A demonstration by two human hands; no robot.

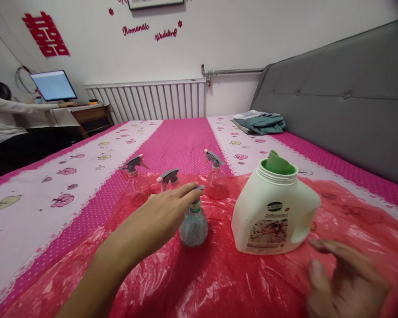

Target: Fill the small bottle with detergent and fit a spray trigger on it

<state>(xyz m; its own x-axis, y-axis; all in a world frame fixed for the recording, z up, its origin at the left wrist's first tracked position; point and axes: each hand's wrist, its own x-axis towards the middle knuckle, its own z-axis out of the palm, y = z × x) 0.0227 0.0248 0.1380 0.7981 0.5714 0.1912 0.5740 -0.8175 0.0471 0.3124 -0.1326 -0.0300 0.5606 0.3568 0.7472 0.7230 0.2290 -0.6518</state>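
My left hand (172,205) reaches over a small clear spray bottle (194,229), its fingers closed around the trigger head, which they mostly cover. Cloudy, bubbly liquid shows inside that bottle. Behind it stand more spray bottles with grey and pink heads: one at the left (134,181), one partly hidden by my hand (169,176) and one to the right (216,179). To the right is a cream detergent jug (270,216) without a cap, a green insert (278,164) in its mouth. Near the jug's lower right, my right hand (348,278) is empty, fingers apart and slightly blurred.
A crinkled red plastic sheet (219,282) lies under the bottles on a pink patterned bed (185,137). Folded clothes (263,123) rest by the grey headboard (338,97). A radiator (146,101) lines the wall. Another person (6,117) sits at a monitor at far left.
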